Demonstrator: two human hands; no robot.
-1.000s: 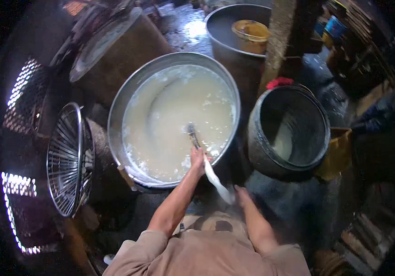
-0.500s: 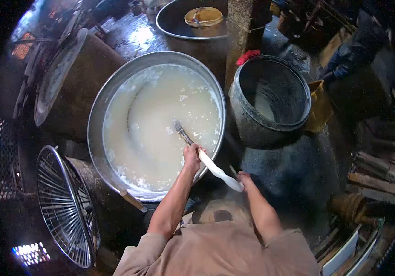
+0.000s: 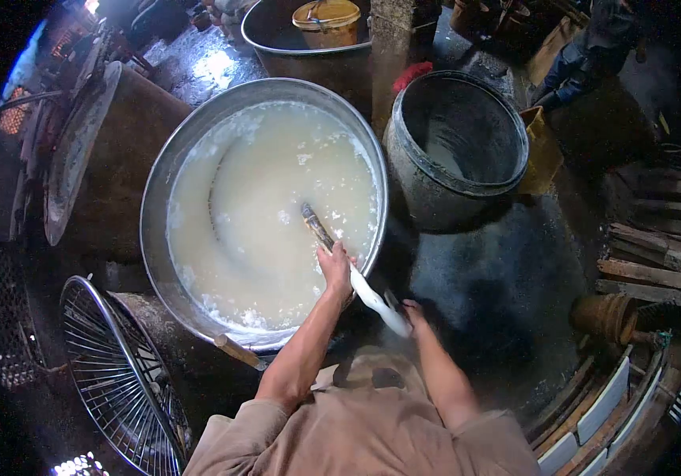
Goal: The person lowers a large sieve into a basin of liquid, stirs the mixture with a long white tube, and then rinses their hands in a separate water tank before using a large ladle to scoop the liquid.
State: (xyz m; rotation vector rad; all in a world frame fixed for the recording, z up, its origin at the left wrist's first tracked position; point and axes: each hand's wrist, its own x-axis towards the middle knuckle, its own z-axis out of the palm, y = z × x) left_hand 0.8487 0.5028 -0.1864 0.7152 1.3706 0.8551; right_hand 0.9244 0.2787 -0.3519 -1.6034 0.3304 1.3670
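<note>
My left hand (image 3: 336,268) is closed around a stick (image 3: 319,228) with a dark, mottled upper part and a smooth white, curved lower part. The stick slants over the near right rim of a wide metal vat (image 3: 152,166), its dark tip above the liquid. Cloudy, pale liquid (image 3: 265,186) with white clumps and froth fills much of the vat. Lower and to the right, my right hand (image 3: 414,317) is closed at the stick's white end, fingers partly hidden. A thin dark piece (image 3: 392,300) juts up beside that hand.
A grey barrel (image 3: 412,147) stands right of the vat, a round wire rack (image 3: 110,357) at its lower left. Against the near rim leans a wooden handle (image 3: 239,351). Behind are a large tub (image 3: 293,53) and a person's legs (image 3: 570,67); wooden slats (image 3: 650,274) lie right.
The view has shifted slightly, so the barrel and tub sit higher and farther left. Both hands keep their places on the stick, the white end now turned more edge-on.
</note>
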